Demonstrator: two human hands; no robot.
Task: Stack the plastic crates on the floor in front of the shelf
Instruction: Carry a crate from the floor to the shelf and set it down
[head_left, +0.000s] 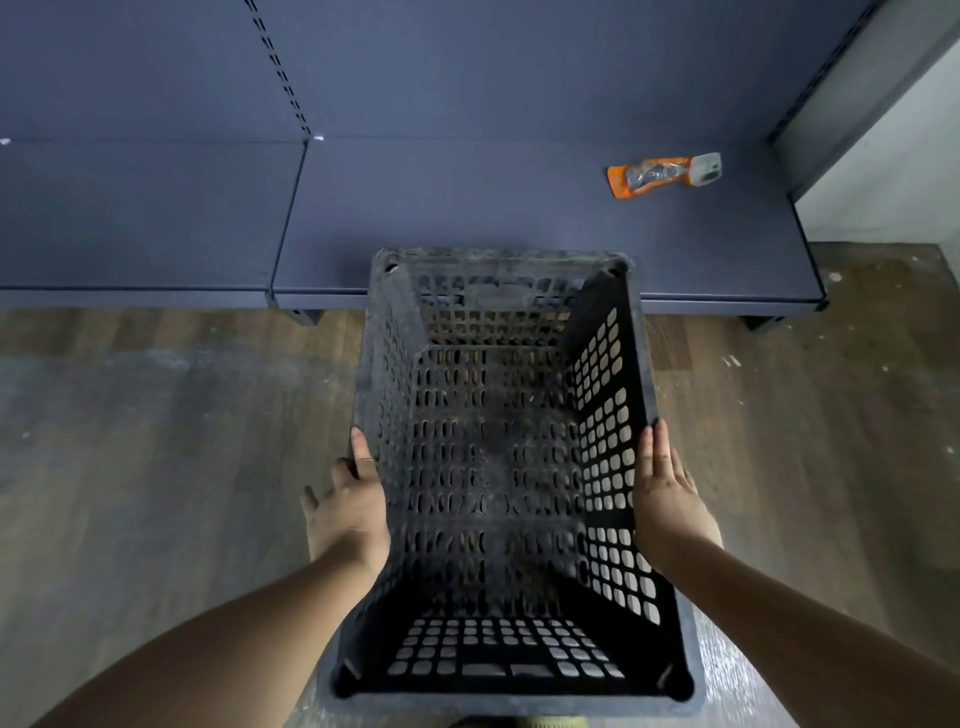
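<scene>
A black perforated plastic crate (498, 467) fills the middle of the view, open side up, its far end just in front of the low shelf. My left hand (353, 504) presses against the crate's left rim with the thumb over the edge. My right hand (665, 493) lies flat on the crate's right rim. Both hands hold the crate between them. Whether another crate lies under it I cannot tell.
A dark blue shelf base (467, 208) runs across the back, with an orange packaged item (660, 174) on its right part. Worn wooden floor (156, 441) spreads left and right. A pale wall (893, 171) stands at the far right.
</scene>
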